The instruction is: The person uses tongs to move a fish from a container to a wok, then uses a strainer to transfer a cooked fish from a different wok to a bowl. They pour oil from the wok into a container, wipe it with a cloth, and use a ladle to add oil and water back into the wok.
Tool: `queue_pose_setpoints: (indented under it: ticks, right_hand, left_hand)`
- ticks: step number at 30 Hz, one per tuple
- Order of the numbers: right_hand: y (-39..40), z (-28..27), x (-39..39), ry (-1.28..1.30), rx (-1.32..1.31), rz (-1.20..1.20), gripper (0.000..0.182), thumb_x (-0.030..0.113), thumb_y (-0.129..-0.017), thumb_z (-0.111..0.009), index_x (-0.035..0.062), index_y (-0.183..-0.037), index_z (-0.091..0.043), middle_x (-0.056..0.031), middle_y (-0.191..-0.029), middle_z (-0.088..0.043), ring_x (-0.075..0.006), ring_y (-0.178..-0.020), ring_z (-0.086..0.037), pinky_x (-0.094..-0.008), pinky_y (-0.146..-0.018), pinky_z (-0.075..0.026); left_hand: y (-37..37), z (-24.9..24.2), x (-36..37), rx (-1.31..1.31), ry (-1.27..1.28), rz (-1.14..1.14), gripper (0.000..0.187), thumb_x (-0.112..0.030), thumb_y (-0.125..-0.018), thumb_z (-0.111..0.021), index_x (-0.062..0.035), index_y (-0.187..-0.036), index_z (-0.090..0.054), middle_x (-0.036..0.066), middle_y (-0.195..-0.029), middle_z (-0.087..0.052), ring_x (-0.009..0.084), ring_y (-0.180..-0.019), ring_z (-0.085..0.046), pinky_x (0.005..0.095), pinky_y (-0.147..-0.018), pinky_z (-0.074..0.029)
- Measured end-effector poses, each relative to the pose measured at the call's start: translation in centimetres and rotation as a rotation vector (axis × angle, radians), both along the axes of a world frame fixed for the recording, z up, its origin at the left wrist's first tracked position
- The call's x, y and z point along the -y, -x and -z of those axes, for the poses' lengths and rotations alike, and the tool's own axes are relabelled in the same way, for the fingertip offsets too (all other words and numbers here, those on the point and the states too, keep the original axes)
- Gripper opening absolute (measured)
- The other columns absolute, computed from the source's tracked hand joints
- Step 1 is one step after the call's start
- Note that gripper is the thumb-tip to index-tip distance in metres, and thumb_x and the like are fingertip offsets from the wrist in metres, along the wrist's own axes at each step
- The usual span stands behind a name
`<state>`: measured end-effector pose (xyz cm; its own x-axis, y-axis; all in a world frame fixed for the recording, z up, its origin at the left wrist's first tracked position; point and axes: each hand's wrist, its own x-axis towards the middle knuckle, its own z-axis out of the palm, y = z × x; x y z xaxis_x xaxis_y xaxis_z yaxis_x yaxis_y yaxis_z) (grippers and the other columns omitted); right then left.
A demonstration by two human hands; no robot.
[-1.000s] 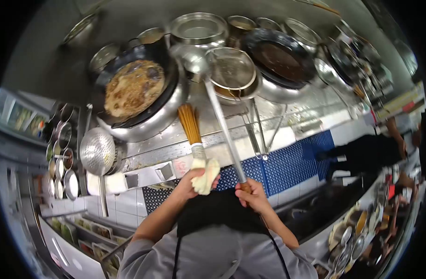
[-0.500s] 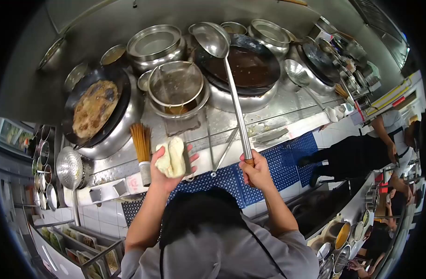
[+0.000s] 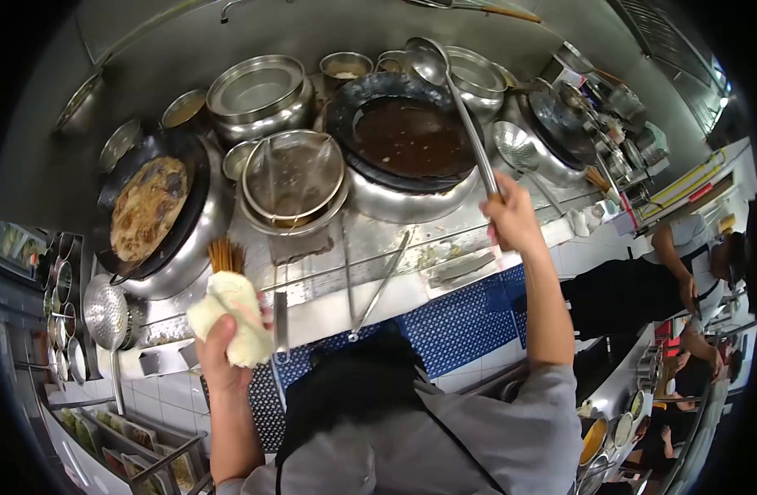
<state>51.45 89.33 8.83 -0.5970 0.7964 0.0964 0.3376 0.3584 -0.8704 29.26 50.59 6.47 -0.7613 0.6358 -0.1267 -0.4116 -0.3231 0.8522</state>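
A folded pale cloth (image 3: 240, 318) is gripped in my left hand (image 3: 220, 355), just in front of the bamboo brush (image 3: 227, 256). My right hand (image 3: 513, 216) is wrapped round the wooden handle end of a long metal ladle (image 3: 469, 124). The ladle's bowl hangs over the back rim of the wok of dark liquid (image 3: 411, 136), near the lidded metal pots. Between my hands, a round strainer (image 3: 293, 177) rests over a metal bowl on the steel counter.
At the left, a wok (image 3: 150, 206) holds bubbling brown food, with a perforated skimmer (image 3: 106, 312) before it. Another skimmer (image 3: 515, 147) lies at the right. Metal rods (image 3: 383, 285) lie on the counter. A co-worker (image 3: 643, 289) stands at the right.
My left hand has moved left with the cloth, its fingers now closed further round it. My right hand has moved right and forward with the ladle. The view has shifted.
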Motion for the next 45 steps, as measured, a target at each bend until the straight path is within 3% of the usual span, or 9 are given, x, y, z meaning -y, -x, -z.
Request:
queue_pose_setpoints:
  ticks: [4,6,10,15,25,28,31,38,45]
  right_hand:
    - [4.8,-4.8,-9.0,-0.014,0.216,0.005,0.049,-0.003,-0.076,-0.055,-0.0043,-0.125,-0.051,-0.0034,-0.055,-0.049,-0.0133,-0.038,-0.046,-0.0318,-0.033,-0.035]
    - [7.1,-5.0,-14.8,-0.125,0.318,-0.010,0.018,0.003,-0.075,-0.057,-0.0043,-0.091,-0.058,-0.0121,-0.060,-0.057,-0.0193,-0.041,-0.054,-0.0354,-0.037,-0.042]
    - [10.5,-7.2,-19.8,-0.223,0.451,-0.054,0.016,0.003,-0.074,-0.056,-0.0066,-0.086,-0.058,-0.0158,-0.060,-0.059,-0.0241,-0.044,-0.059,-0.0368,-0.039,-0.045]
    - [13.3,-7.4,-23.0,-0.288,0.572,-0.127,0.013,0.002,-0.071,-0.058,-0.0040,-0.082,-0.055,-0.0116,-0.056,-0.054,-0.0213,-0.041,-0.054,-0.0363,-0.036,-0.039]
    - [14.2,-10.8,-23.8,-0.447,0.763,-0.381,0.012,0.002,-0.069,-0.055,-0.0096,-0.072,-0.058,-0.0166,-0.056,-0.058,-0.0251,-0.044,-0.057,-0.0366,-0.039,-0.043]
    - [15.6,-10.1,-25.0,-0.502,0.742,-0.417,0.009,-0.001,-0.069,-0.054,-0.0088,-0.066,-0.058,-0.0178,-0.056,-0.058,-0.0260,-0.044,-0.058,-0.0374,-0.037,-0.042]
    - [15.7,-11.1,-24.9,-0.386,0.736,-0.452,0.008,-0.003,-0.068,-0.056,-0.0094,-0.063,-0.056,-0.0174,-0.052,-0.055,-0.0243,-0.038,-0.052,-0.0373,-0.034,-0.038]
    - [14.7,-12.8,-22.8,-0.391,0.765,-0.413,0.010,-0.002,-0.067,-0.059,-0.0090,-0.061,-0.056,-0.0149,-0.051,-0.054,-0.0230,-0.037,-0.050,-0.0368,-0.034,-0.037]
    - [15.0,-15.1,-20.0,-0.586,0.877,-0.413,0.008,-0.002,-0.062,-0.060,-0.0077,-0.069,-0.060,-0.0115,-0.052,-0.054,-0.0217,-0.041,-0.056,-0.0373,-0.038,-0.043]
  left_hand:
    - [-3.9,1.8,-11.4,0.238,0.047,0.156,0.040,-0.022,-0.086,-0.066,0.0013,-0.116,-0.053,0.012,-0.091,-0.064,0.0222,-0.079,-0.067,0.0341,-0.066,-0.057]
    - [-5.6,4.5,-19.7,0.313,0.120,0.185,0.040,-0.039,-0.093,-0.059,-0.0032,-0.111,-0.057,0.006,-0.093,-0.064,0.0152,-0.076,-0.064,0.0307,-0.065,-0.054]
    - [-7.3,9.3,-32.9,0.324,0.228,0.311,0.069,-0.067,-0.095,-0.022,-0.0115,-0.119,-0.054,0.007,-0.108,-0.064,0.0209,-0.095,-0.064,0.0440,-0.080,-0.052]
    - [-7.1,11.1,-42.3,0.520,0.354,0.294,0.042,-0.053,-0.092,-0.052,-0.0150,-0.110,-0.059,0.006,-0.103,-0.064,0.0224,-0.093,-0.062,0.0424,-0.077,-0.052]
    - [-6.4,11.7,-46.4,0.839,0.151,0.052,0.026,-0.024,-0.084,-0.065,-0.0102,-0.105,-0.061,0.009,-0.097,-0.065,0.0251,-0.082,-0.065,0.0452,-0.074,-0.055]
    - [-5.9,17.6,-48.9,0.762,0.201,-0.178,0.032,-0.010,-0.080,-0.068,0.0009,-0.109,-0.058,0.015,-0.096,-0.065,0.0274,-0.078,-0.067,0.0445,-0.068,-0.057]
    - [-7.6,14.0,-47.0,0.626,0.216,-0.236,0.023,-0.002,-0.080,-0.061,0.0033,-0.101,-0.055,0.016,-0.085,-0.062,0.0317,-0.066,-0.067,0.0470,-0.053,-0.058]
    - [-8.4,11.8,-44.1,0.598,0.019,-0.190,0.007,0.003,-0.075,-0.059,0.0026,-0.080,-0.056,0.012,-0.071,-0.060,0.0255,-0.056,-0.064,0.0382,-0.046,-0.053]
    - [-8.2,11.3,-41.2,0.563,-0.065,-0.060,0.006,-0.002,-0.082,-0.054,-0.0018,-0.088,-0.054,0.011,-0.069,-0.058,0.0256,-0.054,-0.062,0.0431,-0.043,-0.054]
